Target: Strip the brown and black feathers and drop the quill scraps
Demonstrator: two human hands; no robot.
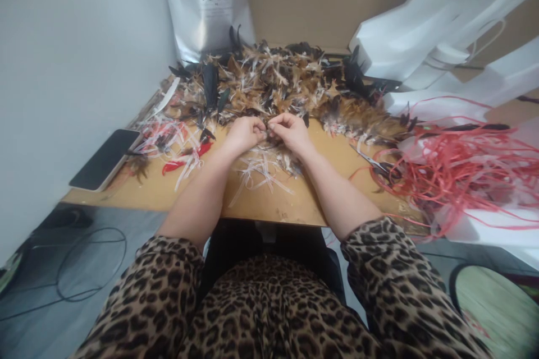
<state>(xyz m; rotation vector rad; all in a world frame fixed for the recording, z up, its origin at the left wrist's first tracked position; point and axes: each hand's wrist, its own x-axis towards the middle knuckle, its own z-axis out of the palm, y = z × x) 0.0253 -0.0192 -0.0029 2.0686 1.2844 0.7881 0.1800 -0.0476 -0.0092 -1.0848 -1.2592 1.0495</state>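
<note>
At the front edge of a large pile of brown and black feathers [273,81], my two hands meet almost fingertip to fingertip. My left hand [245,133] is closed in a pinch. My right hand [292,131] pinches too, thumb against forefinger, just beside it. Whatever small thing lies between the fingers is too fine to make out against the feathers. Below my hands, a bunch of thin white strips [259,171] is spread on the wooden table [269,207].
A phone [105,160] lies at the left, near red feathers [174,166] and more cut strips. Scissors [377,164] rest on the right beside a tangle of red string [458,174]. Behind the pile stands a silvery bag [210,28]; white packaging [404,39] leans at the right.
</note>
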